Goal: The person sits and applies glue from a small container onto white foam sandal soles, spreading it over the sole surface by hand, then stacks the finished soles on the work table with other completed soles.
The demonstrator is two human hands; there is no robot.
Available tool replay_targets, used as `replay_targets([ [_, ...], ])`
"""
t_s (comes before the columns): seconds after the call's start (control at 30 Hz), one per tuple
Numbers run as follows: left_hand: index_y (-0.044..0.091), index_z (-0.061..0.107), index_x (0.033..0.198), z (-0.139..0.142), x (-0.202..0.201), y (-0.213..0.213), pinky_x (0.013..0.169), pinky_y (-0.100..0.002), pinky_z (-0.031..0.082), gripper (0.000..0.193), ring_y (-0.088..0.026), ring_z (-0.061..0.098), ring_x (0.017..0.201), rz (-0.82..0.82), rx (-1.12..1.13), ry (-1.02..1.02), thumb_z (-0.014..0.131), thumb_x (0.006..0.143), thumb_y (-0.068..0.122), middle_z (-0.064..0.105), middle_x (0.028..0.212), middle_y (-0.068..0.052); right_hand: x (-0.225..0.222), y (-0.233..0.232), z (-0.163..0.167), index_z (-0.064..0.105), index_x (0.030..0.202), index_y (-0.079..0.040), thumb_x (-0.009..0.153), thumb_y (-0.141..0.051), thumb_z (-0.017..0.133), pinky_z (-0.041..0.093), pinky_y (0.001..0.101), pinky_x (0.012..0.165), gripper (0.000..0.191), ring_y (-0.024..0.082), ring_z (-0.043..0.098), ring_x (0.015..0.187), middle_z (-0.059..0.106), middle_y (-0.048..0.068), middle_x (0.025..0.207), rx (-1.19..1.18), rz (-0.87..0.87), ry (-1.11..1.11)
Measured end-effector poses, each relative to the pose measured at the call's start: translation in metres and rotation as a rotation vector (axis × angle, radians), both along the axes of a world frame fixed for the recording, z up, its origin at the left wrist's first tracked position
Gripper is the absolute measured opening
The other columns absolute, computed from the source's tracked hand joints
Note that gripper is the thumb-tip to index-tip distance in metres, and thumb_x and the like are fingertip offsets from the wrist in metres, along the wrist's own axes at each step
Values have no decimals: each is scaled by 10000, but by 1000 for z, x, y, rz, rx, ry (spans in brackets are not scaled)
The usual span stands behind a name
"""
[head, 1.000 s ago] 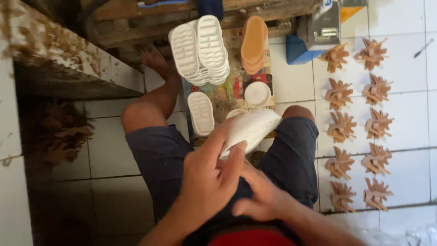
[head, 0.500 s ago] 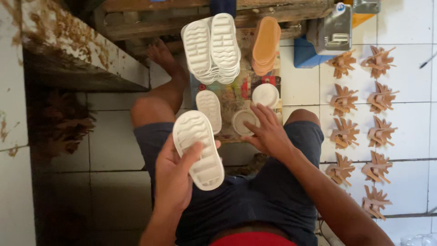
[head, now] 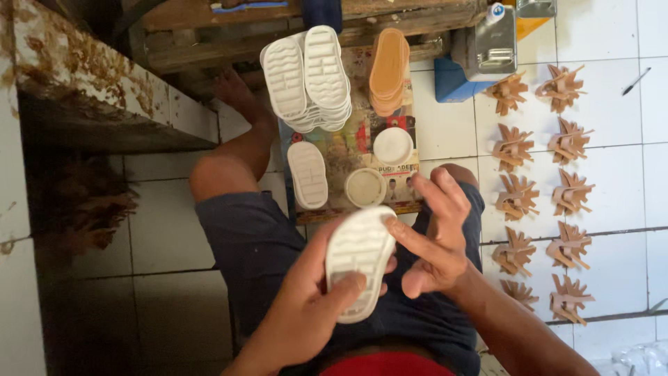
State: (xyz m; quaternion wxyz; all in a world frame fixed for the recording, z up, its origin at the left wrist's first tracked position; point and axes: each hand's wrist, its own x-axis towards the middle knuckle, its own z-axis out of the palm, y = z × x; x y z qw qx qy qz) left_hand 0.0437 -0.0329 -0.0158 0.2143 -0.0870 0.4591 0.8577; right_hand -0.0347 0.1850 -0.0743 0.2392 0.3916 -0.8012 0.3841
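Left hand: the left hand (head: 306,306) is closed around a white shoe sole (head: 358,261), thumb pressed on the tread near its lower end, fingers wrapped behind it.
Right hand: the right hand (head: 435,240) is open, fingers spread and holding nothing; its index fingertip touches the sole's edge at 3 o'clock.
Shoe sole: held tread side up over the lap, tilted slightly, its toe end pointing toward 12 o'clock.
Lap: dark blue shorts (head: 243,237) lie beneath both hands; a bare knee shows at 10 o'clock from the held sole.
Board: a printed board (head: 341,150) lies on the floor at 12 o'clock from the hands, between the knees.
On the board: a single white sole (head: 307,174) lies at its left; a round tin (head: 365,187) sits just beside it at 3 o'clock; a round white lid (head: 393,146) rests at 1 o'clock from the tin.
Stacks: a pile of white soles (head: 306,76) stands at the board's far end; a pile of tan insoles (head: 388,69) lies just beside it at 3 o'clock.
Floor, right: brown fan-shaped leather pieces (head: 543,188) are laid in two columns on the white tiles (head: 445,125).
Far right: a metal can (head: 492,49) stands on a blue block at 1 o'clock from the board.
Left: a stained bench (head: 90,90) runs along the 10 o'clock side.
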Motion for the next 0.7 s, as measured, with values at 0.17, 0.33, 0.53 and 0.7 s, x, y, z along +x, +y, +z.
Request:
replay_targets([
  [0.17, 13, 391, 1526, 8, -3, 4, 1028, -340, 515, 555, -172, 609, 1200, 2, -62, 53, 527, 988, 3, 623, 1346, -119, 14, 7, 6, 741, 1164, -73, 972, -832, 345, 291, 592, 1168, 877, 451, 455, 1318, 542, 287, 1352, 56, 190, -46],
  [0.33, -22, 395, 1520, 13, -11, 9, 1111, -338, 465, 526, -192, 597, 1290, 42, -203, 254, 543, 1016, 13, 614, 1383, -139, 15, 9, -6, 756, 1146, -76, 985, -731, 377, 285, 612, 1196, 773, 486, 430, 1382, 561, 300, 1388, 34, -73, -117],
  [0.53, -42, 415, 1518, 19, -23, 10, 1084, -335, 490, 506, -206, 599, 1265, 25, -285, 290, 531, 1030, 23, 616, 1388, -175, 13, 10, -2, 697, 1233, -68, 1024, -732, 438, 282, 571, 1197, 743, 454, 425, 1395, 530, 335, 1384, 49, -34, 39],
  [0.7, -52, 348, 1527, 25, -32, 15, 1131, -355, 498, 496, -221, 600, 1338, 169, -123, 292, 502, 1061, 20, 576, 1451, -195, 13, 10, -4, 785, 1168, -126, 992, -732, 450, 303, 601, 1207, 714, 413, 410, 1339, 614, 227, 1306, 87, 135, 151],
])
